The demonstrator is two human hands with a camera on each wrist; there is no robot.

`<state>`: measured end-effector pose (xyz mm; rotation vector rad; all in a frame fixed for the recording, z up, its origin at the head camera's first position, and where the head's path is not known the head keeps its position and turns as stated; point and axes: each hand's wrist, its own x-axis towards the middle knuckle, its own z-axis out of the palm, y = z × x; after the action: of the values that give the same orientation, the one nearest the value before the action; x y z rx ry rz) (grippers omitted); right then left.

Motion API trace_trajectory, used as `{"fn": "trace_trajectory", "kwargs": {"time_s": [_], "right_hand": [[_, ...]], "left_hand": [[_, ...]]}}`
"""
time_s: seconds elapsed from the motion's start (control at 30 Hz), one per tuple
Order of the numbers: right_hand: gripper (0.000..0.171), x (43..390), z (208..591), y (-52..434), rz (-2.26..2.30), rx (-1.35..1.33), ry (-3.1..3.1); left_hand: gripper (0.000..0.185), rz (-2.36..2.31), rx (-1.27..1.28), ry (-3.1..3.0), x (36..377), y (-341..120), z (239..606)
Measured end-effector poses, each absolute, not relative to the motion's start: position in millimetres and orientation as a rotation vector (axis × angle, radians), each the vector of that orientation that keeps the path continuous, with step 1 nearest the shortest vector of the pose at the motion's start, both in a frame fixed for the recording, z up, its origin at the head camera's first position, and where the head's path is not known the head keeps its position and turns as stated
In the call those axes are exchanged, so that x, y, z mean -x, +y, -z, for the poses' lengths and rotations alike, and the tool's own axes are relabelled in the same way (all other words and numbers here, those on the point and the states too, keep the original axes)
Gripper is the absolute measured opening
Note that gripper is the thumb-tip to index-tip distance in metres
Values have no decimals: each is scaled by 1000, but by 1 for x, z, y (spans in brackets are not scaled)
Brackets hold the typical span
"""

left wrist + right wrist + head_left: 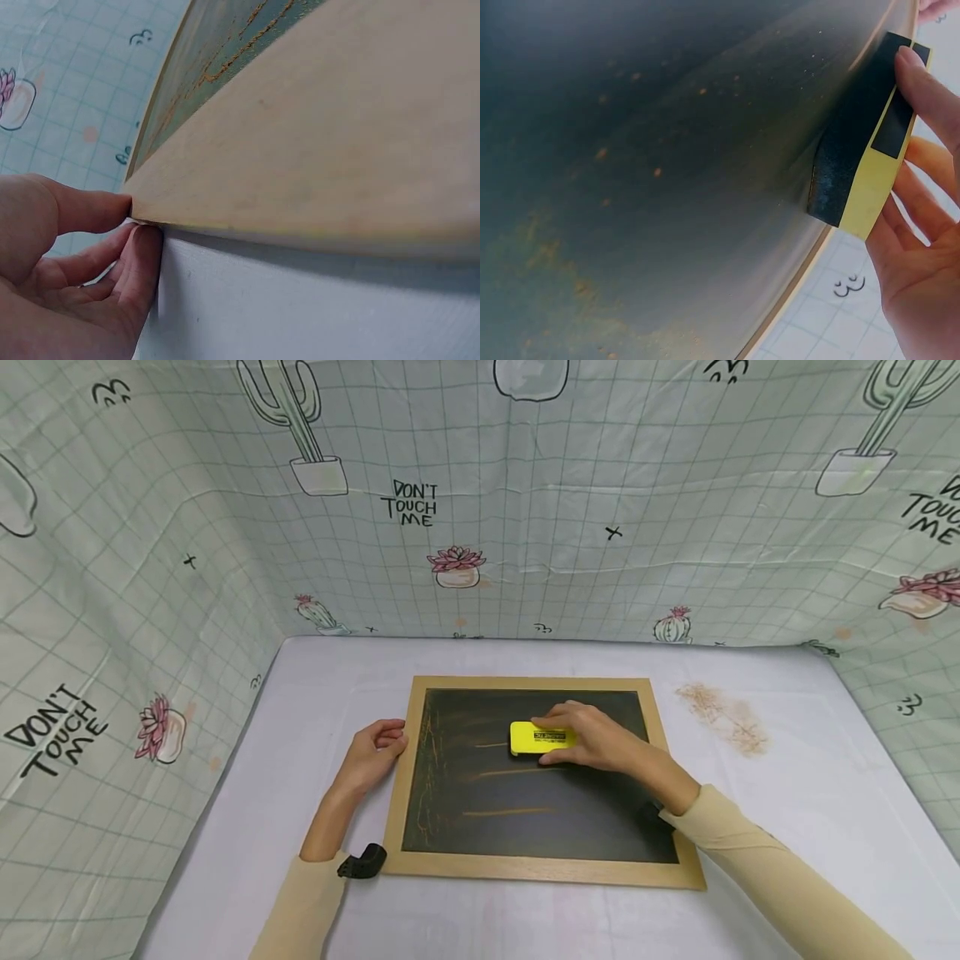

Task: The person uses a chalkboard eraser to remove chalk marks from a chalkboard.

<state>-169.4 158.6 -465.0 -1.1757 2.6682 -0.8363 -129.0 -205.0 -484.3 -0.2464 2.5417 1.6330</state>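
Note:
A chalkboard (540,835) with a pale wooden frame lies on the table, marked with short orange chalk lines (510,812) and fainter scribbles down its left side. My right hand (592,737) grips a yellow magnetic board eraser (528,738) over the upper middle of the board. In the right wrist view, the eraser's dark felt (840,154) faces the board surface, thumb on one side and fingers on the other. At the frame's left edge, my left hand (372,752) pinches the wood (262,150) between thumb and curled fingers.
Orange-brown chalk dust (723,718) smears the white tablecloth (337,677) right of the board. Behind and at both sides hangs a grid-patterned curtain (525,485) with cactus drawings. A black wrist device (363,862) sits on the left sleeve, beside the frame's lower left corner.

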Motion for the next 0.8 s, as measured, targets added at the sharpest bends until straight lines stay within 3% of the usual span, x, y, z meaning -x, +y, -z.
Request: {"fn": "trace_trajectory", "kwargs": {"time_s": [0.8], "right_hand": [[61, 175, 464, 129, 802, 1260, 2603]], "left_hand": [[36, -1616, 228, 2561, 130, -203, 482]]}}
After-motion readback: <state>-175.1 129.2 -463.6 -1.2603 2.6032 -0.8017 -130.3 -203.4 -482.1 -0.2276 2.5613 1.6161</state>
